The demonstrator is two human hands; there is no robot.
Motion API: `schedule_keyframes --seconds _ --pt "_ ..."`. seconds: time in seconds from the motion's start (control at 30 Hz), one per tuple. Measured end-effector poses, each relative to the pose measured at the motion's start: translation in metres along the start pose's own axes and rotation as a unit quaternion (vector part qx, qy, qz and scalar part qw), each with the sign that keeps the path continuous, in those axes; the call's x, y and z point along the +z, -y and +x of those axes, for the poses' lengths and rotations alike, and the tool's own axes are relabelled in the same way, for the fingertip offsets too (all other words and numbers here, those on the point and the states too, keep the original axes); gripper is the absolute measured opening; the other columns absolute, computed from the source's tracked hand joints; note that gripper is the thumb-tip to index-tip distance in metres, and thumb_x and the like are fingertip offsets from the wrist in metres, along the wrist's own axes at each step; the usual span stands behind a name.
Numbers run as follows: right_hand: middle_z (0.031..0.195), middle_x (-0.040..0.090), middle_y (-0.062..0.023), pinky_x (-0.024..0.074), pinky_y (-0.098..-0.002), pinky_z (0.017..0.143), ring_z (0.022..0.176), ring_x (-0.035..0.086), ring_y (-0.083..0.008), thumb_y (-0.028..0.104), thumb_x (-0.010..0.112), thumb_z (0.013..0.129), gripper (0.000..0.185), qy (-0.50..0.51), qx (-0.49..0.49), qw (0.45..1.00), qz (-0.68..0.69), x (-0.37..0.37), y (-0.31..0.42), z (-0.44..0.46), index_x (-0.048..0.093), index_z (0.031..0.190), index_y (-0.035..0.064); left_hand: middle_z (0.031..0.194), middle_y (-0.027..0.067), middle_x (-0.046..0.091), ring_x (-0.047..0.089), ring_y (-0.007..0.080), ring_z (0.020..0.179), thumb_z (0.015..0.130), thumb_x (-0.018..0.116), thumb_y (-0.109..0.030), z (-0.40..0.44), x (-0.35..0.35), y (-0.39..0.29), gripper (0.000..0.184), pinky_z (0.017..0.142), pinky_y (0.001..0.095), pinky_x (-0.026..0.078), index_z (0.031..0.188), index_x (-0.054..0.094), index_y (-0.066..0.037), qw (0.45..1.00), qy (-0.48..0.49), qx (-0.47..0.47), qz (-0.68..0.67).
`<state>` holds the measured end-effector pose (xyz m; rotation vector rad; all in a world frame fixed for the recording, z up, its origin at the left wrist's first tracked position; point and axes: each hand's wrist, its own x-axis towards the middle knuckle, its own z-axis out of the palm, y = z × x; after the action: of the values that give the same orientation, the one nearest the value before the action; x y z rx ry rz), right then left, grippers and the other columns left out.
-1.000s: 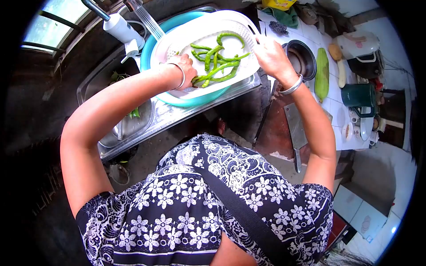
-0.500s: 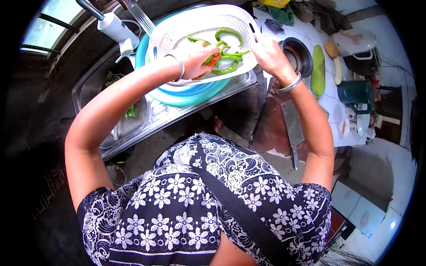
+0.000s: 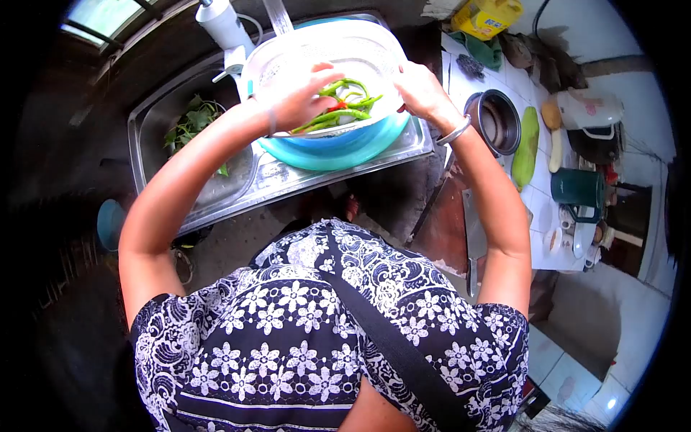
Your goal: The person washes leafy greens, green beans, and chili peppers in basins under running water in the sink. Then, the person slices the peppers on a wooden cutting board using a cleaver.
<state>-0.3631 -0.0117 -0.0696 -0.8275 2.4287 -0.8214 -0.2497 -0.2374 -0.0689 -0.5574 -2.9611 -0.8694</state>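
A white plastic colander (image 3: 324, 36) is tilted above a turquoise basin (image 3: 345, 153) at the sink. Several green chili peppers (image 3: 354, 114) and a bit of red pepper (image 3: 338, 106) lie together in its lower part. My right hand (image 3: 425, 92) grips the colander's right rim, with the fingers wrapped round its edge. Inside the colander, my left hand (image 3: 302, 102) hovers at the left of the peppers with its fingers apart. Some fingertips are close to the peppers; whether they touch cannot be seen.
Leafy greens (image 3: 196, 121) lie in the left sink bowl (image 3: 140, 144). On the right, the tiled counter holds a dark pot (image 3: 495, 122), a long green gourd (image 3: 527, 147), a green jug (image 3: 578, 189) and a yellow bottle (image 3: 489, 16). A cleaver (image 3: 475, 230) rests near my right forearm.
My left hand has loosened from the peppers and spread its fingers. The peppers have bunched lower in the colander. My view has shifted, showing more of the sink's left bowl.
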Motion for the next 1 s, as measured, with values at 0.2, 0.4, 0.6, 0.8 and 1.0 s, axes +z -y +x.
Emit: schedule_keyframes --seconds 0.2,0.4,0.6,0.8,1.0 --pt "0.071 0.062 -0.0223 0.0495 -0.0421 0.070 0.071 0.063 -0.0355 0.021 0.044 0.077 0.030 -0.058 -0.101 0.993 -0.028 0.009 0.010 0.025 0.062 0.080 -0.0030 0.099 0.0126 0.063 0.062 0.0264 0.089 0.084 0.060 -0.009 -0.071 -0.037 0.023 0.020 0.082 0.0351 0.048 0.103 0.062 -0.003 0.958 -0.247 -0.143 -0.034" --pt "0.090 0.060 -0.0277 0.0456 -0.0484 0.078 0.088 0.058 -0.0443 0.024 0.045 0.079 0.031 -0.055 -0.121 0.990 -0.037 0.006 0.023 0.044 0.058 0.093 -0.0018 0.109 0.0189 0.060 0.058 0.0336 0.101 0.082 0.064 -0.018 -0.026 -0.022 0.029 0.037 0.089 0.0400 0.046 0.115 0.056 -0.004 0.987 -0.104 -0.117 0.032" --pt "0.082 0.061 -0.0238 0.0487 -0.0447 0.070 0.075 0.062 -0.0392 0.023 0.046 0.082 0.029 -0.041 -0.167 0.985 -0.004 0.012 0.020 0.055 0.057 0.091 -0.0018 0.115 0.0236 0.053 0.053 0.0380 0.108 0.071 0.071 -0.030 0.021 0.026 0.040 0.060 0.093 0.0443 0.043 0.125 0.049 -0.014 0.985 0.034 -0.007 0.171" --pt "0.075 0.064 -0.0176 0.0520 -0.0337 0.054 0.056 0.066 -0.0220 0.022 0.043 0.085 0.033 0.013 -0.023 0.997 0.068 0.010 0.042 0.040 0.055 0.102 -0.0038 0.110 0.0219 0.055 0.052 0.0362 0.106 0.068 0.074 -0.022 -0.009 -0.007 0.061 0.055 0.092 0.0432 0.043 0.117 0.054 -0.008 0.983 0.095 -0.083 0.135" --pt "0.071 0.062 -0.0154 0.0482 -0.0334 0.057 0.057 0.061 -0.0229 0.016 0.044 0.083 0.026 -0.020 -0.038 0.994 0.104 0.019 0.049 0.033 0.058 0.095 -0.0032 0.118 0.0273 0.048 0.048 0.0410 0.112 0.063 0.079 -0.032 -0.020 -0.031 0.048 0.084 0.096 0.0427 0.041 0.132 0.039 -0.006 0.974 0.107 -0.162 0.120"
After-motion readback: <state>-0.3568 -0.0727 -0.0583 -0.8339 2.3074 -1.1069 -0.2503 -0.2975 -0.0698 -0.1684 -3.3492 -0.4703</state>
